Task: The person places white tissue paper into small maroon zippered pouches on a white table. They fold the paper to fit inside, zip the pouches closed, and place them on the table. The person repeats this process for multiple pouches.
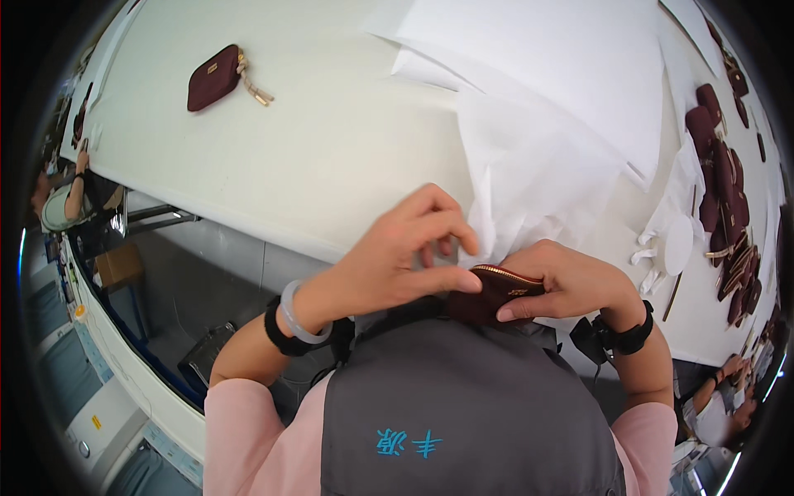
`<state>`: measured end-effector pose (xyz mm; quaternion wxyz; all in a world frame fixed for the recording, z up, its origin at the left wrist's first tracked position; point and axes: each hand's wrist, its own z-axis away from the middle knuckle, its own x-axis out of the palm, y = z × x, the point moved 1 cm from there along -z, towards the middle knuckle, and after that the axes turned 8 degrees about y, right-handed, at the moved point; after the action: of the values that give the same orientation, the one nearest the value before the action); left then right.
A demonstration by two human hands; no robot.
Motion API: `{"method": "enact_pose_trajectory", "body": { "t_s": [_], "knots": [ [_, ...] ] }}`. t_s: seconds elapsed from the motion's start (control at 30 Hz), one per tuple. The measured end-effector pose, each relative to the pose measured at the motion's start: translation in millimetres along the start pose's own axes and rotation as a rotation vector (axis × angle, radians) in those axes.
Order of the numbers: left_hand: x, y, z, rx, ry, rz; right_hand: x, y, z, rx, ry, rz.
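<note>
A dark maroon zip pouch with a gold-toned zipper and a small gold mark sits close against my apron. My right hand grips it, thumb on the front face and fingers behind. My left hand is beside the zipper's left end, its thumb tip at the pouch's edge. Its index finger and thumb are apart with nothing seen between them, and the other fingers curl loosely. Crumpled white tissue paper lies just beyond both hands.
Another maroon pouch with a beige tassel lies at the far left of the white table. White sheets cover the far middle. Several maroon pouches pile up at right, near a white round object. Other people work at both sides.
</note>
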<state>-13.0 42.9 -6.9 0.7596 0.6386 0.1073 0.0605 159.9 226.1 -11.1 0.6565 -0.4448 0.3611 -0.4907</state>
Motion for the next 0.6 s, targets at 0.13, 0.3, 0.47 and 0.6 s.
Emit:
{"method": "enact_pose_trajectory", "body": {
  "t_s": [0.13,0.3,0.47,0.6],
  "knots": [
    [27.1,-9.5,2.1,-0.014,-0.035,0.127,-7.9,-6.3,3.9,0.157,-0.149,0.016],
    [41.5,-9.7,-8.9,0.041,-0.052,0.252,-7.6,6.7,16.9,0.271,-0.174,0.001],
    [44.2,-15.1,-12.1,0.033,-0.105,0.311,6.2,2.2,14.2,0.209,-0.069,-0.166],
    [38.9,-14.7,-22.6,0.069,0.001,0.365,-9.6,5.4,24.6,0.427,0.005,0.11]
  ]
}}
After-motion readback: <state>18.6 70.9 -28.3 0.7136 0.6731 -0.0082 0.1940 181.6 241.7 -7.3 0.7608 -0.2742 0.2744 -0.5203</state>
